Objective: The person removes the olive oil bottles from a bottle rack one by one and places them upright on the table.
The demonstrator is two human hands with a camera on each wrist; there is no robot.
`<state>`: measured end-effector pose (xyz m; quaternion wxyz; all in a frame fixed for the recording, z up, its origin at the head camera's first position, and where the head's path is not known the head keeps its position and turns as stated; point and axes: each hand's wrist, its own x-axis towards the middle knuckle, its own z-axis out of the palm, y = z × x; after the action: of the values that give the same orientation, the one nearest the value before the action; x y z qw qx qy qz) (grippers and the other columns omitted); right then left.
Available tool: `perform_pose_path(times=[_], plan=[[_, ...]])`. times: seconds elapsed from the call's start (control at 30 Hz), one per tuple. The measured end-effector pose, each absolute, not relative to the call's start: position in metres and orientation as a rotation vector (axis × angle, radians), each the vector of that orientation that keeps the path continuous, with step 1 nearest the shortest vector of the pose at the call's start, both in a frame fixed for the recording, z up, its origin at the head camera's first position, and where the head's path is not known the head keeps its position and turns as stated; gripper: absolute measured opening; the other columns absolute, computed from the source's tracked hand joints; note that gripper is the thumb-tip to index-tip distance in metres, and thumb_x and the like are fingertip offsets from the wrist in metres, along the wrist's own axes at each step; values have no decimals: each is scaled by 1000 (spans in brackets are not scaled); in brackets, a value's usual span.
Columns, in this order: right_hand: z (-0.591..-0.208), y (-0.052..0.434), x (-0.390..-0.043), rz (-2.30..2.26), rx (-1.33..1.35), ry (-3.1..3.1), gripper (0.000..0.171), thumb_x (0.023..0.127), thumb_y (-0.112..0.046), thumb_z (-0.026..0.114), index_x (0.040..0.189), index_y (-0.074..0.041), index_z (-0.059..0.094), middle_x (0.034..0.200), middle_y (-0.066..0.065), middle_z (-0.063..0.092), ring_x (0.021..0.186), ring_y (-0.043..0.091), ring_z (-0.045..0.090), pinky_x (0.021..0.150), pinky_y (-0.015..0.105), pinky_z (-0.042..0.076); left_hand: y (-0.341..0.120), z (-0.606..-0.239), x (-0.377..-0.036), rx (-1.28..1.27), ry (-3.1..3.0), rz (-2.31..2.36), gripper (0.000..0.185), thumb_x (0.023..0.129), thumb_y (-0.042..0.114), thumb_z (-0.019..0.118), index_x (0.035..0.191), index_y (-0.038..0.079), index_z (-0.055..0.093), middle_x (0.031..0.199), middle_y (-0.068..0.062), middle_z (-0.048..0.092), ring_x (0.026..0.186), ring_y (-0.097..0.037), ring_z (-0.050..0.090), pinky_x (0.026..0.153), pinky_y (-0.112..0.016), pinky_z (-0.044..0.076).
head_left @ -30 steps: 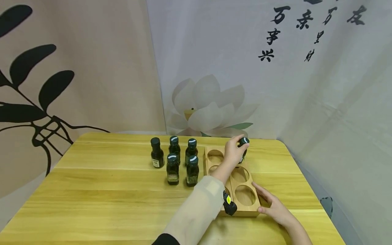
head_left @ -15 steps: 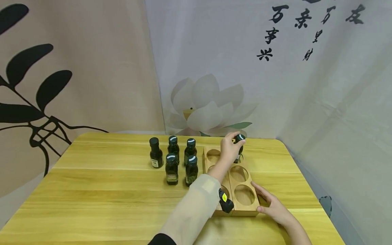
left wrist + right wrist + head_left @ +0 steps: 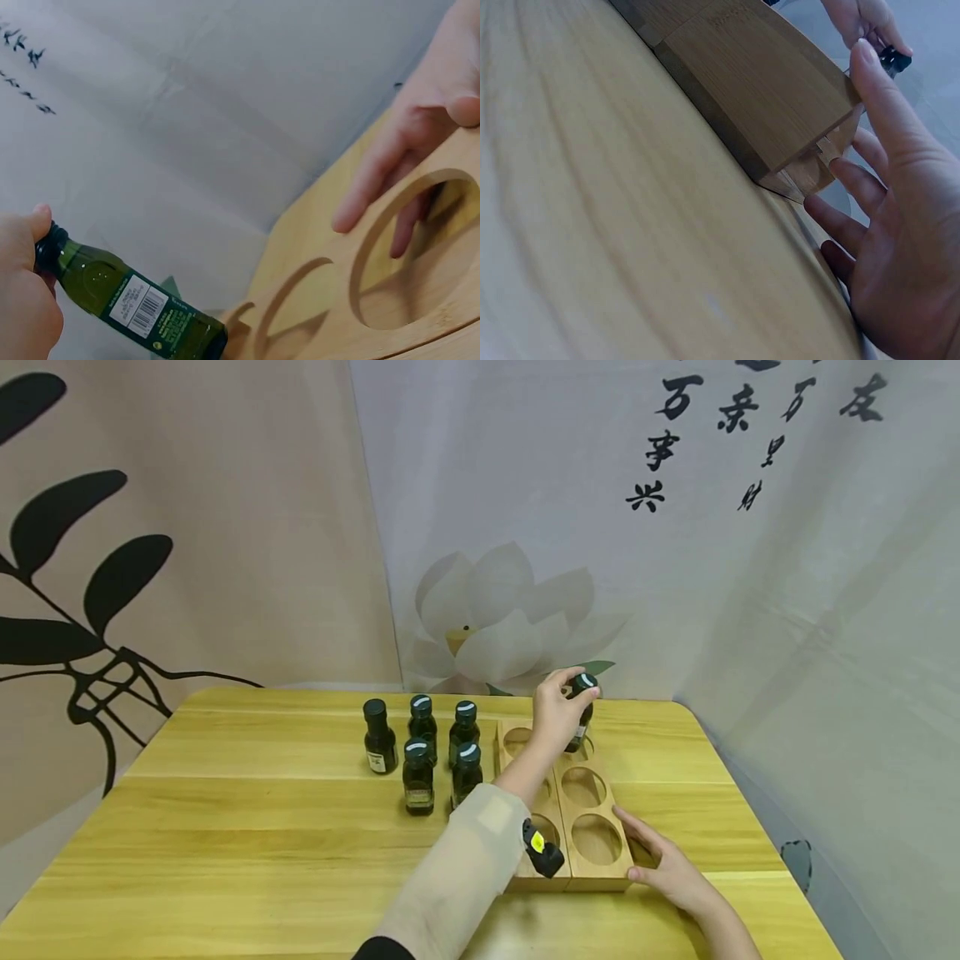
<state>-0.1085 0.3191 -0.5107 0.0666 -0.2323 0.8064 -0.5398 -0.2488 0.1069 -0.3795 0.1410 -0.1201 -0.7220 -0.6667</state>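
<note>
My left hand [image 3: 557, 714] grips a small green glass bottle [image 3: 142, 304] by its dark cap and neck. The bottle has a white barcode label and leans over the far right hole of a wooden bottle rack [image 3: 621, 867]. In the left wrist view its base overlaps the far end of the rack. At the near right corner of the rack, my right hand [image 3: 671, 870] rests with spread fingers along the side and the thumb by the near end. Round holes in two rows run along the rack; my left forearm hides some of the left row.
Several similar dark bottles stand on the table left of the rack, among them a front one [image 3: 418, 785] and a leftmost one [image 3: 380, 743]. The wooden table [image 3: 225, 827] ends at a printed cloth backdrop [image 3: 480, 510].
The left hand has lifted the bottle a little and shifted it slightly left, so more of the hole beneath shows. My right hand stays at the rack's corner.
</note>
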Motion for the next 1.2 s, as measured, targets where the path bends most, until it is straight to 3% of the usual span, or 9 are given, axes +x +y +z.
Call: perform_pose_path(times=[0.53, 1.2], plan=[[-509, 319, -107, -1628, -718, 2436, 74, 89, -19, 70, 151, -14, 31, 150, 16, 33, 131, 7, 37, 101, 18, 26, 85, -331, -224, -452, -1955, -1954, 34, 81, 13, 78, 114, 7, 70, 105, -1, 63, 92, -10, 56, 70, -21, 52], [-507, 319, -108, -1647, -728, 2395, 73, 90, -21, 69, 151, -14, 30, 150, 17, 33, 132, 7, 35, 103, 20, 27, 21, -270, -185, -522, -1761, -1896, 34, 77, 12, 81, 109, 3, 72, 101, -4, 66, 88, -15, 53, 75, -28, 47]])
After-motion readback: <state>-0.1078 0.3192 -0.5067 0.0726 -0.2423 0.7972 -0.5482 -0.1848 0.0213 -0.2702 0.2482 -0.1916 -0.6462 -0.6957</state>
